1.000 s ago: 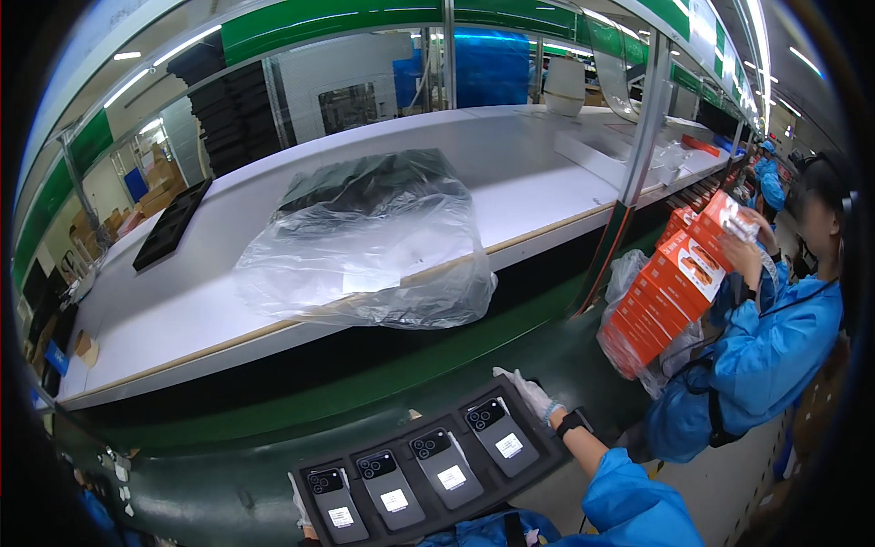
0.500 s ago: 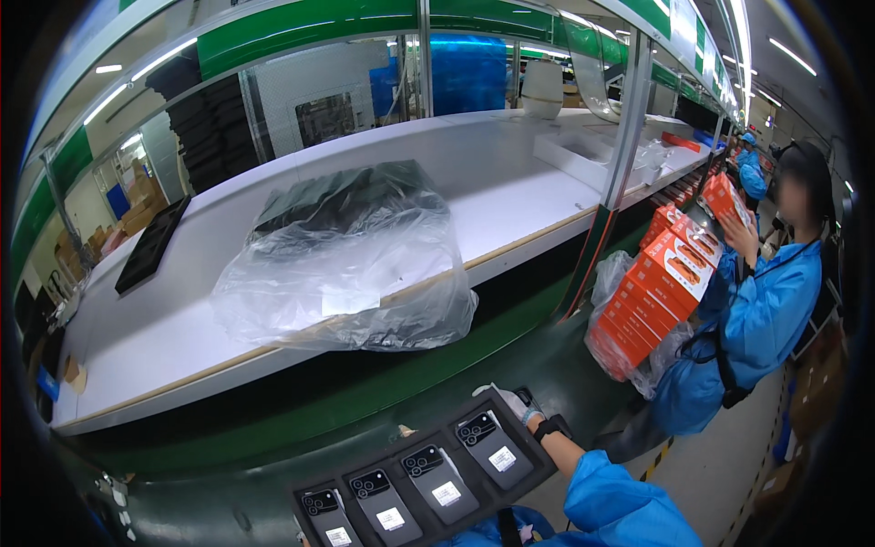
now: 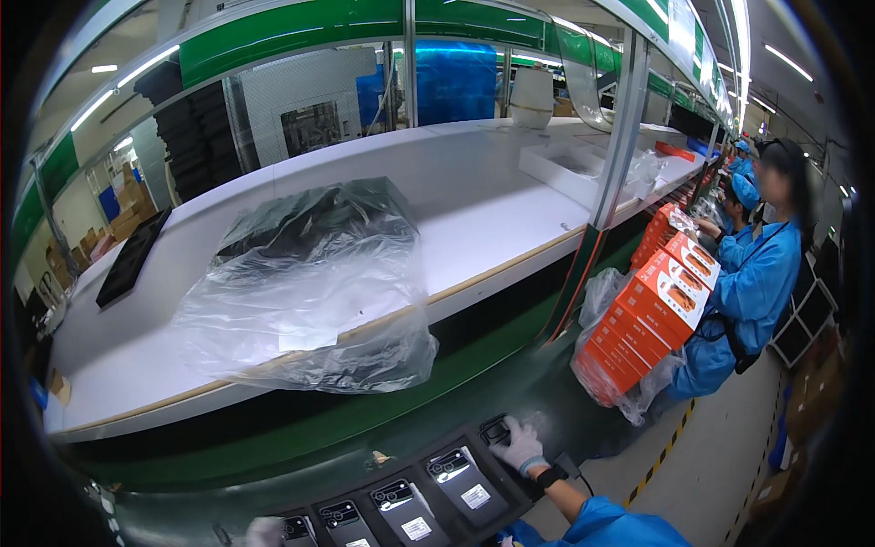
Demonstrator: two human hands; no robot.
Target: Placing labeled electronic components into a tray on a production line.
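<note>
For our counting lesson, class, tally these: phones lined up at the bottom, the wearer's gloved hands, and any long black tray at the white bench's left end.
Phones: 4
Gloved hands: 2
Black tray: 1
Total: 7

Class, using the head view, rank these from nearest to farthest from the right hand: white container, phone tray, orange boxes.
1. Phone tray: just left of the right hand.
2. Orange boxes: farther off, rightward.
3. White container: far back, near the top.
</note>
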